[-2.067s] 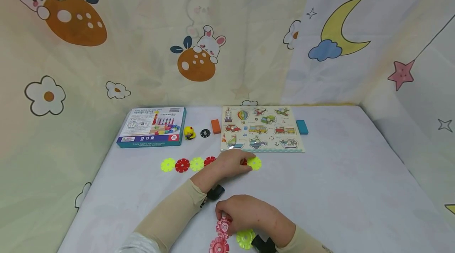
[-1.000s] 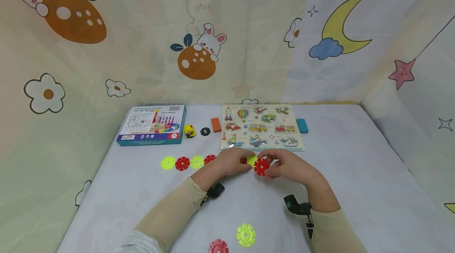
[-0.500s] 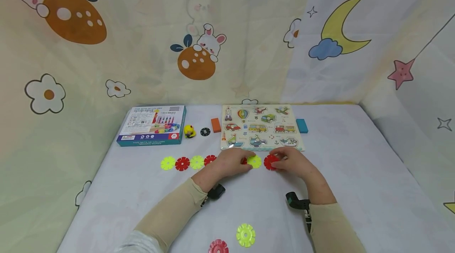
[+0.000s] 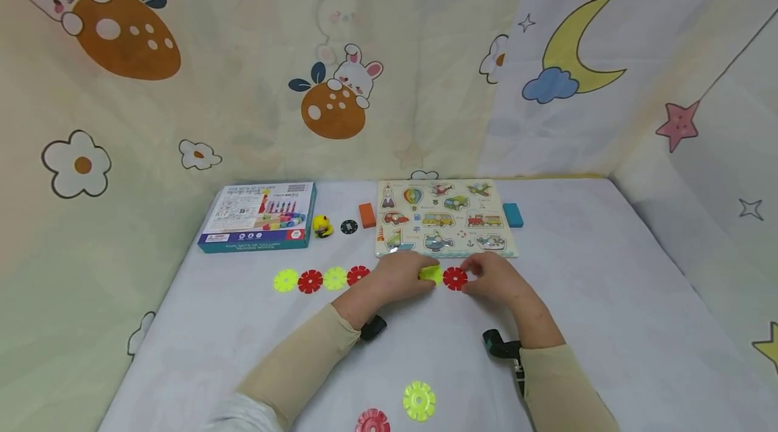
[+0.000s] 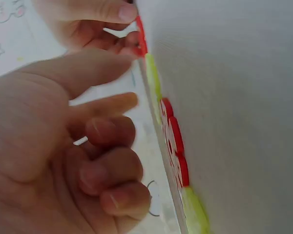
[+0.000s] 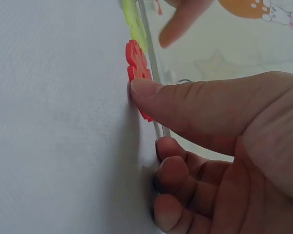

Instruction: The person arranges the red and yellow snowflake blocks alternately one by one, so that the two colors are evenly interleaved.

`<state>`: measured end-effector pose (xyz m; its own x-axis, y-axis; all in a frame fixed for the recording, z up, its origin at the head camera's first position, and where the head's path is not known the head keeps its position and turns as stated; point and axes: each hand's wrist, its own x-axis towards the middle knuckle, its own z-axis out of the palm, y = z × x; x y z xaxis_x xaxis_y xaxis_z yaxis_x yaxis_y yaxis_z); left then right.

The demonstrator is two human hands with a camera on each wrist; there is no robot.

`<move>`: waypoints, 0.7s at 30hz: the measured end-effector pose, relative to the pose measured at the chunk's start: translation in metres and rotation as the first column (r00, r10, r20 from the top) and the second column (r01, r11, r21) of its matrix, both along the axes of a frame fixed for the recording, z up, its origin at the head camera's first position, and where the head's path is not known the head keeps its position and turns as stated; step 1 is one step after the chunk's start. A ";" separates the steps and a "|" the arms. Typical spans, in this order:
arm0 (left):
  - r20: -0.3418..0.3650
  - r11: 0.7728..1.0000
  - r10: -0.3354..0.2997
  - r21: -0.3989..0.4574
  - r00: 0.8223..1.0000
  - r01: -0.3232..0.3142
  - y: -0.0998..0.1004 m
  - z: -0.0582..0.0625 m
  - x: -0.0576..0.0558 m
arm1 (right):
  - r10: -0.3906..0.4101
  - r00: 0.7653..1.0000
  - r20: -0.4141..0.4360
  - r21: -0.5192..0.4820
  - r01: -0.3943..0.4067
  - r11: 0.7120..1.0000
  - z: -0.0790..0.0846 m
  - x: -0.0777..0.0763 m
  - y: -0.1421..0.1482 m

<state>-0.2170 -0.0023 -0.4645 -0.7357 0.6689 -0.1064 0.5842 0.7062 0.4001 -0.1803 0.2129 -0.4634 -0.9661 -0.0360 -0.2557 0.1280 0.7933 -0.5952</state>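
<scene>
In the head view, a row of notched interlocking plastic discs, alternating yellow and red, lies across the white table. My right hand [image 4: 495, 277] pinches a red interlocking disc [image 4: 455, 279] by its right edge at the row's right end, thumb [image 6: 146, 88] on its rim. Beside it lies a yellow disc [image 4: 431, 274], with my left hand [image 4: 398, 277] reaching over it. Thumb and index finger of the left hand stand apart around that disc, the other fingers curled. The left hand hides part of the row; a red disc [image 5: 174, 139] shows there in the left wrist view.
A loose yellow disc [image 4: 419, 401] and a pinkish-red disc [image 4: 373, 420] lie near the front. Behind the row are a boxed set [image 4: 258, 217], a yellow duck [image 4: 323, 226], a black round chip [image 4: 349, 227], an orange block [image 4: 367, 215], a picture puzzle board [image 4: 446, 218] and a blue block [image 4: 513, 214].
My right hand took a red disc from the front to the row's right end, set it farther right, then drew it back leftward against the yellow disc. The left hand shifted slightly right.
</scene>
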 end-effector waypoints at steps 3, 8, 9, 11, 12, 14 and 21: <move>0.015 0.999 -0.009 0.033 1.000 0.009 0.009 0.000 -0.002 | -0.001 1.000 -0.007 0.002 0.001 1.000 0.000 0.000 -0.001; 0.049 0.998 -0.038 0.047 0.998 0.036 0.018 -0.004 -0.006 | 0.019 1.000 -0.008 -0.003 -0.019 1.000 0.004 0.001 -0.003; 0.056 0.998 -0.045 0.049 0.997 0.043 0.018 -0.006 -0.005 | 0.025 1.000 -0.007 -0.003 -0.025 1.000 0.006 0.002 -0.003; 0.064 0.997 -0.062 0.053 0.996 0.058 0.019 -0.007 -0.005 | 0.037 0.999 -0.001 -0.002 -0.037 0.999 0.014 0.007 -0.003; 0.065 0.996 -0.068 0.056 0.996 0.065 0.019 -0.008 -0.004 | 0.043 0.999 -0.002 -0.001 -0.043 0.999 0.019 0.010 -0.003; 0.059 0.996 -0.070 0.066 0.996 0.066 0.020 -0.010 -0.003 | 0.066 0.998 -0.020 -0.008 -0.066 0.998 0.032 0.017 -0.005; 0.018 0.992 -0.068 0.104 0.998 0.066 0.020 -0.012 -0.004 | 0.559 0.829 0.000 -0.178 -0.550 0.816 0.069 0.058 -0.056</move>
<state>-0.2213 0.0177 -0.4770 -0.6871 0.7248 -0.0497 0.6191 0.6200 0.4820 -0.1225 0.1565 -0.3945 -0.7557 -0.6073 -0.2452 -0.2709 0.6307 -0.7272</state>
